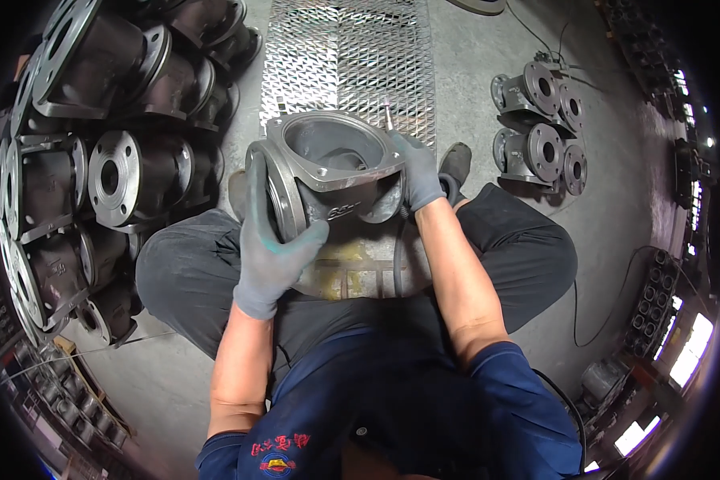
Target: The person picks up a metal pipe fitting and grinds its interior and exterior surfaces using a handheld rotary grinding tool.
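Observation:
A grey cast-metal valve body (344,178) with a wide round opening on top stands between my knees, over a worn block with yellow stains (352,276). My left hand (274,248), in a grey glove, is closed on the round flange (290,196) at its left side, thumb toward me. At the casting's right rear edge is my gloved right hand (418,172), its fingers curled and partly hidden. A slim tool's rod-like tip (388,118) sticks up by those fingers. A dark hose (451,189) runs beside that hand.
Flanged castings (120,178) are stacked high at my left. A few more castings (536,152) stand on the floor at right. Ahead lies a metal mesh sheet (348,60). A thin cable (576,312) curves over the floor at right.

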Demonstrator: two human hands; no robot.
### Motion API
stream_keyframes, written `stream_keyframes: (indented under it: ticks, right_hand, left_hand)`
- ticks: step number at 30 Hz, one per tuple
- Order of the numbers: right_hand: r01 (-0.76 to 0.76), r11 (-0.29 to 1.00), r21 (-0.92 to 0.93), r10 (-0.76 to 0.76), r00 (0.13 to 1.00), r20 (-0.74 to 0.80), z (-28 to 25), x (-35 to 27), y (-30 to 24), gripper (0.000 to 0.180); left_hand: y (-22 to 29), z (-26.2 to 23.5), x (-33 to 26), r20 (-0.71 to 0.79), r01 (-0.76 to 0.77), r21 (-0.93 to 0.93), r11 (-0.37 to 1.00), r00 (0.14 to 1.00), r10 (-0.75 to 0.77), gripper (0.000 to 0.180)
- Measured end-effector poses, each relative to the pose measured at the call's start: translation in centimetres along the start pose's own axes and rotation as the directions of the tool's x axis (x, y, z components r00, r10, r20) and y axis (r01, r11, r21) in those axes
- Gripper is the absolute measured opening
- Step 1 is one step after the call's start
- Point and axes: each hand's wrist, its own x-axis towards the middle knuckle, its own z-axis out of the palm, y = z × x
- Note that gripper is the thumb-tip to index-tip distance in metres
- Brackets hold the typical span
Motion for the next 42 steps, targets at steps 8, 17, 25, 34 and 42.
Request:
stream_keyframes:
  ticks: [8,17,25,34,42]
  right_hand:
    - [0.035,0.976,-0.214,-0.066,0.988,-0.141,-0.8,2.9,-1.0,0.032]
    - [0.104,0.969,-0.225,-0.156,0.961,-0.23,-1.3,-3.2,-5.5,0.043]
    - [0.188,0.9,-0.393,-0.095,0.965,0.245,-3.1,-15.7,-7.4,0.06]
    - [0.759,0.349,-0.55,-0.323,0.648,0.689,-0.6,-15.5,-6.3,0.053]
    - [0.707,0.432,-0.559,-0.247,0.689,0.681,0.0,-18.7,-5.4,0.059]
  left_hand:
    - [-0.6,0.8,-2.5,0.224,-0.046,0.096,0.994,0.974,0.023,0.146]
    - [-1.2,0.6,-1.9,0.155,-0.072,0.237,0.969,0.987,0.035,0.143]
    - [-1.5,0.0,-1.7,0.007,0.046,0.078,0.996,0.999,-0.046,0.143]
    - [-3.6,-2.1,-2.2,0.062,0.096,0.039,0.995,0.993,-0.098,0.145]
    - [-2.8,-1.5,-2.4,0.092,0.151,-0.072,0.986,0.985,-0.144,0.144]
